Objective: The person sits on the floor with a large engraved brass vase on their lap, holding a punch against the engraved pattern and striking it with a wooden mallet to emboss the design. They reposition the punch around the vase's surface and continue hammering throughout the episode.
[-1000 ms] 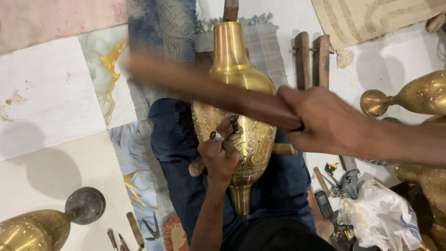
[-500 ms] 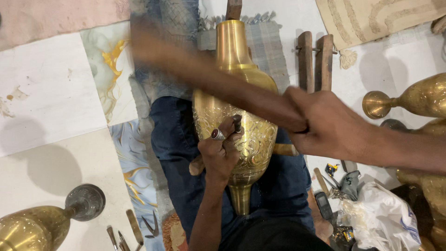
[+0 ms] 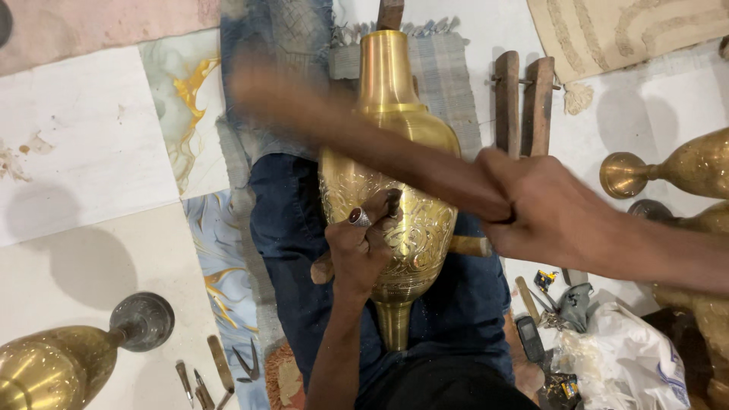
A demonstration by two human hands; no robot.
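Our right hand point(image 3: 554, 216) reaches in from the right, fingers clenched round a wooden stick point(image 3: 364, 140), blurred and angled up to the left. Our left hand point(image 3: 364, 247) comes from below, fingers grasping a small chisel point(image 3: 392, 203) against the engraved brass vase point(image 3: 391, 197), which lies across our lap. Around us, a tiled floor point(image 3: 83, 152) holds other brass vases point(image 3: 53, 368) and small tools point(image 3: 220, 368).

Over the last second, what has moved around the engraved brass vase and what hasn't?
The right hand has kept its grip on the long wooden stick, whose blurred far end has swung slightly up and away across the engraved brass vase. The left hand still presses a small metal punch against the vase. The vase stays put on the lap.
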